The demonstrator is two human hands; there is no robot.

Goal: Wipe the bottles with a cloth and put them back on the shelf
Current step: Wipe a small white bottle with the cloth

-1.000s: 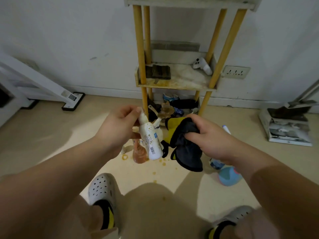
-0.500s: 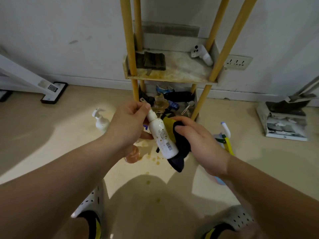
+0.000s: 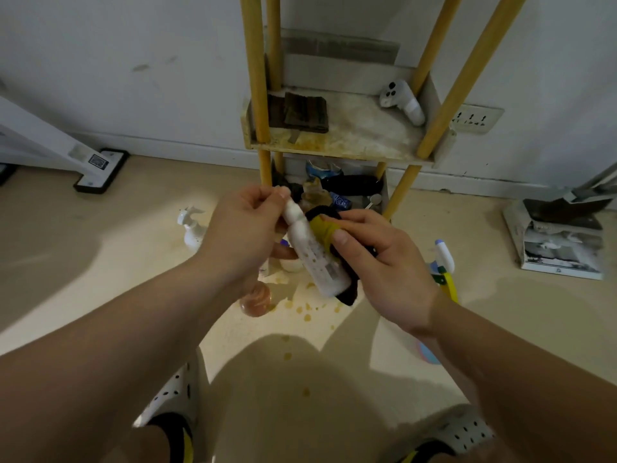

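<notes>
Head view, left to right. At the far left a white stand foot (image 3: pixel 96 162) rests on the floor; it carries a square code sticker, too small to read. A white pump bottle (image 3: pixel 191 228) stands on the floor just left of the hands. The left hand (image 3: pixel 247 228) pinches the top of the white bottle (image 3: pixel 310 252), which hangs tilted in the air in front of the shelf (image 3: pixel 360 128), its base toward the right. The bottle's side shows rows of small print and a barcode-like block near the base, none of it legible. An orange bottle (image 3: pixel 256 300) lies on the floor below, beside amber spots (image 3: pixel 307 315). The right hand (image 3: pixel 377 259) grips the cloth (image 3: pixel 322 228), yellow on one face and dark on the other, the thumb pressing the yellow part against the bottle's right side. On the shelf lie a dark folded pad (image 3: pixel 305 111) and a white handheld device (image 3: pixel 402 101). Right of it are a wall socket (image 3: pixel 475 118), a spray bottle (image 3: pixel 444 259) on the floor, and a stack of printed sheets (image 3: pixel 561 248).

One second earlier the bottle stood nearer upright and the cloth hung apart from it. Half a second earlier the cloth had met the bottle lower down; it now sits higher along the side.
</notes>
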